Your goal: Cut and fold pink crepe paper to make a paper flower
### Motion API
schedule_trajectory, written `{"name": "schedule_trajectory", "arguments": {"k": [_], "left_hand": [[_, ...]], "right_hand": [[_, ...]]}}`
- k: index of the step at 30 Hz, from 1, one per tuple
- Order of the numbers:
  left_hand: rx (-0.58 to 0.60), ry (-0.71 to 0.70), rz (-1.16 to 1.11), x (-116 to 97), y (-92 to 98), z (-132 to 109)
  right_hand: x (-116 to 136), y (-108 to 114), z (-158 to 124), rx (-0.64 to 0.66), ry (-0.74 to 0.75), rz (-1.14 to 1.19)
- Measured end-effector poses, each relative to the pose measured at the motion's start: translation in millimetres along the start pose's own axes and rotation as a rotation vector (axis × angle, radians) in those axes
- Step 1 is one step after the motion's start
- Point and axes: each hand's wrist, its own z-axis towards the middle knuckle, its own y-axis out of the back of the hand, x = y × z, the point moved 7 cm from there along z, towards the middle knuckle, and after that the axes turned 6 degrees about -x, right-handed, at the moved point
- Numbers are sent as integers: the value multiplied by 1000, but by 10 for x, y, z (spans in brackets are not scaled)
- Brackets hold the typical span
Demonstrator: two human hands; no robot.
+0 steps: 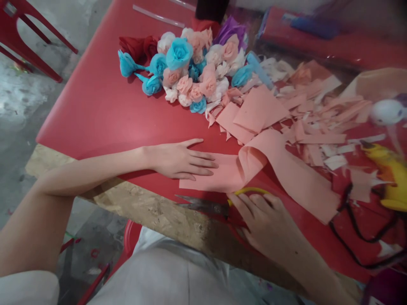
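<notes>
My left hand lies flat, fingers spread, on the near end of a long strip of peach crepe paper. The strip curls up in the middle and runs off to the right across the red tabletop. In my right hand is a pair of scissors with yellow and red handles. Their blades point left, slightly parted, just below the paper's near edge and apart from it. Folded peach paper squares lie beyond the strip.
Paper roses in blue, peach, white and red crowd the far side. Paper scraps spread to the right, near a yellow object and a black strap. A bare board edge borders the near side; a red stool stands left.
</notes>
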Motion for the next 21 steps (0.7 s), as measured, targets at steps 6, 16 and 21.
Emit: {"name": "schedule_trajectory", "arguments": {"k": [6, 16, 21], "left_hand": [[0, -22, 25, -37, 26, 3], [86, 30, -71, -37, 143, -4], [97, 36, -123, -16, 195, -26]], "right_hand": [[-89, 115, -31, -133, -26, -55], [7, 185, -34, -267, -28, -77], [4, 184, -31, -275, -75, -65]]}}
